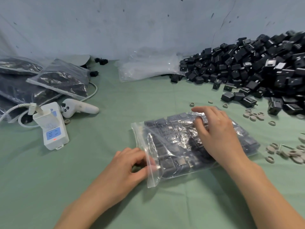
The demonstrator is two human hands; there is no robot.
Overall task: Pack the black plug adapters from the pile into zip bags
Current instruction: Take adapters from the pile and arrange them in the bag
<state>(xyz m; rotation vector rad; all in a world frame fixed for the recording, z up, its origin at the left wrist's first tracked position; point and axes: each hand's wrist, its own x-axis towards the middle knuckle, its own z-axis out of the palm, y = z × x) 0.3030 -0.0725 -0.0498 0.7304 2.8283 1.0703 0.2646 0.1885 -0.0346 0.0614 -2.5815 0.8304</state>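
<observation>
Clear zip bag [173, 142], full of black plug adapters [158, 124], lies on the table [99, 162]. The left hand [127, 164] apparently pinches its seven-o'clock corner, and the right hand [216, 129] rests flat on top. Pile [255, 68] at two o'clock.

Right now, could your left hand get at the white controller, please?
Probably yes: only bare green cloth lies between the left hand and the controller, though that hand pinches the zip bag at its edge and must let go first.
</observation>
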